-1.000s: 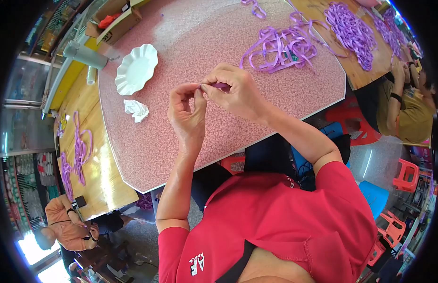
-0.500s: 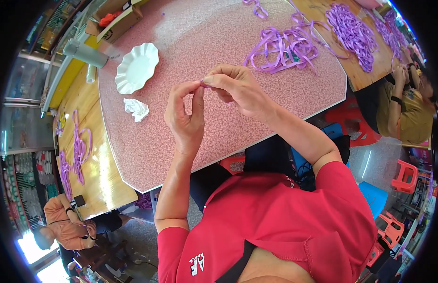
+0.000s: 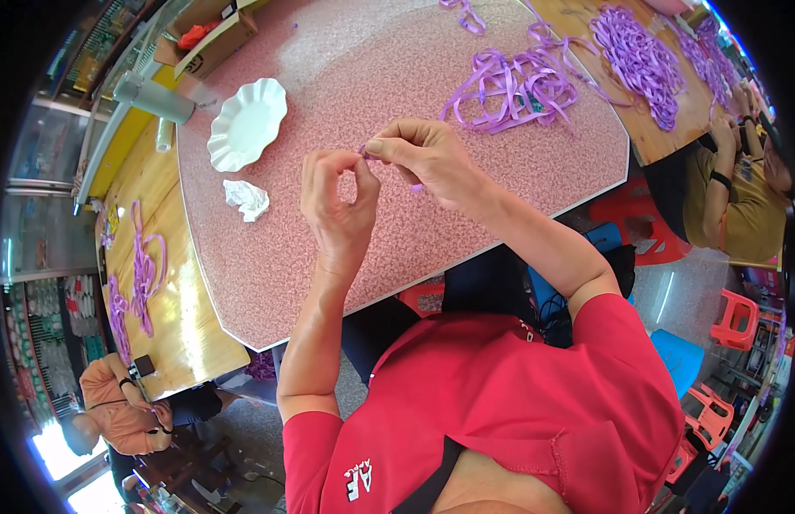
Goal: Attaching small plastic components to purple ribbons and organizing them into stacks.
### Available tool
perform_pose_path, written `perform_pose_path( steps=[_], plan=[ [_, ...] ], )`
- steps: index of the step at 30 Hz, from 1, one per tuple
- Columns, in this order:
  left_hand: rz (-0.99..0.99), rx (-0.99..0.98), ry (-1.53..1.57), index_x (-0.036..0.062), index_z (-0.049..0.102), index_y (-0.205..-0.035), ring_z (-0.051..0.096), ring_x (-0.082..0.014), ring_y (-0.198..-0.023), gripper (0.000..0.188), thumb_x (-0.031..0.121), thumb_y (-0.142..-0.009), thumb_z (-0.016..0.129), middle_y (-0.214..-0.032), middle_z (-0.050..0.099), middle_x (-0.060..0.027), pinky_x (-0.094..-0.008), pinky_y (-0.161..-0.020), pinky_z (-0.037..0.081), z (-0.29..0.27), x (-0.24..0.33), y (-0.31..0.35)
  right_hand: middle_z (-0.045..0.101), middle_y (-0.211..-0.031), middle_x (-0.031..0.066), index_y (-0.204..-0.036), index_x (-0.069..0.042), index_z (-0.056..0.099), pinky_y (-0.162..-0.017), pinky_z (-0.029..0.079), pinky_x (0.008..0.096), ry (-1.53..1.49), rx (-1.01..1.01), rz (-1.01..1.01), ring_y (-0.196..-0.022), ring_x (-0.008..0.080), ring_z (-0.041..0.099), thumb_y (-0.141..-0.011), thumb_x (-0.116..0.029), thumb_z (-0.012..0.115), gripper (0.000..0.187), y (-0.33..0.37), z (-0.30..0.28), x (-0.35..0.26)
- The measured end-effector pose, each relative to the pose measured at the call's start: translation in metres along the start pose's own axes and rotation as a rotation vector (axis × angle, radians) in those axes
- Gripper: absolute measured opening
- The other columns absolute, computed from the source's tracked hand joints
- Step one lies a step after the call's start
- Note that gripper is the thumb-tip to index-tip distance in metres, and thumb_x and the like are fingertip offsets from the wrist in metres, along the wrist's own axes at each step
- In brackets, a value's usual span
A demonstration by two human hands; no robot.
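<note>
Over the near middle of the pink speckled table (image 3: 397,231), my two hands meet at the fingertips. My right hand (image 3: 431,163) pinches a small piece of purple ribbon (image 3: 364,153) between thumb and forefinger. A further bit of purple shows beneath its curled fingers. On the left, my left hand (image 3: 336,206) bends its thumb and forefinger into a ring, closed at the same ribbon. Most of the piece is hidden by the fingers. A loose tangle of purple ribbon (image 3: 500,94) lies beyond my right hand.
Left of my hands are a white scalloped dish (image 3: 248,124), a crumpled tissue (image 3: 246,200) and a grey bottle (image 3: 155,96). A cardboard box (image 3: 213,56) sits at the far left. More ribbon (image 3: 641,68) is heaped on a wooden table at right. Other people sit at both sides.
Both hands have shifted very slightly left. My left thumb has come up nearer the forefinger, and a bit of purple now shows below my right hand.
</note>
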State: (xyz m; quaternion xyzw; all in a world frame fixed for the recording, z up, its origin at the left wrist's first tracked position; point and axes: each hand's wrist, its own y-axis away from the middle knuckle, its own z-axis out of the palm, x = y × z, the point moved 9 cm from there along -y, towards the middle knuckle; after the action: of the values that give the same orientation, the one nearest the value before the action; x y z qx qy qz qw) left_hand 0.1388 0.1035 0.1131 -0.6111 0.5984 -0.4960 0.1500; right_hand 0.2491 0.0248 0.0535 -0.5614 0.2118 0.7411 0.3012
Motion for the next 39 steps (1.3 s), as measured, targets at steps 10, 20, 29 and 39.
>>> perform_pose_path(
  steps=[10,20,29,39],
  plan=[
    [-0.495,-0.027,0.500,0.0004,0.060,-0.100,0.059,-0.0126,-0.088,0.013,0.004,-0.090,0.068,-0.094,0.064,-0.0063,-0.0278,-0.081,0.049,0.018,-0.042,0.021,0.059,-0.069,-0.0030,-0.089,-0.004,0.072,-0.044,0.029,0.0209,-0.209,-0.015,0.124,-0.051,0.0024,0.043,-0.091,-0.019,0.070,0.016,0.001,-0.001,0.009],
    [-0.265,-0.104,0.244,0.0052,0.061,-0.104,0.063,-0.0194,-0.092,0.022,-0.003,-0.086,0.071,-0.099,0.066,-0.0084,-0.0327,-0.086,0.049,0.010,-0.021,0.001,0.049,-0.066,-0.0077,-0.093,-0.008,0.072,-0.047,0.026,0.0193,-0.315,-0.063,0.251,-0.055,0.0009,0.037,-0.093,-0.022,0.070,0.014,0.005,0.003,0.013],
    [-0.058,-0.030,0.113,0.0046,0.058,-0.098,0.063,-0.0256,-0.091,0.021,-0.004,-0.083,0.070,-0.101,0.065,-0.0100,-0.0375,-0.081,0.049,0.008,-0.016,-0.006,0.052,-0.068,-0.0077,-0.091,-0.008,0.072,-0.047,0.027,0.0182,-0.352,-0.044,0.279,-0.054,0.0003,0.038,-0.093,-0.022,0.070,0.014,-0.004,-0.001,0.023],
    [-0.066,-0.043,0.160,0.0034,0.066,-0.104,0.065,-0.0239,-0.088,0.025,-0.004,-0.082,0.074,-0.096,0.065,-0.0116,-0.0322,-0.076,0.052,0.013,-0.033,-0.002,0.051,-0.070,-0.0082,-0.090,-0.008,0.068,-0.045,0.025,0.0169,-0.398,-0.110,0.391,-0.054,-0.0012,0.037,-0.093,-0.023,0.070,0.015,-0.013,0.000,0.039]
  ],
)
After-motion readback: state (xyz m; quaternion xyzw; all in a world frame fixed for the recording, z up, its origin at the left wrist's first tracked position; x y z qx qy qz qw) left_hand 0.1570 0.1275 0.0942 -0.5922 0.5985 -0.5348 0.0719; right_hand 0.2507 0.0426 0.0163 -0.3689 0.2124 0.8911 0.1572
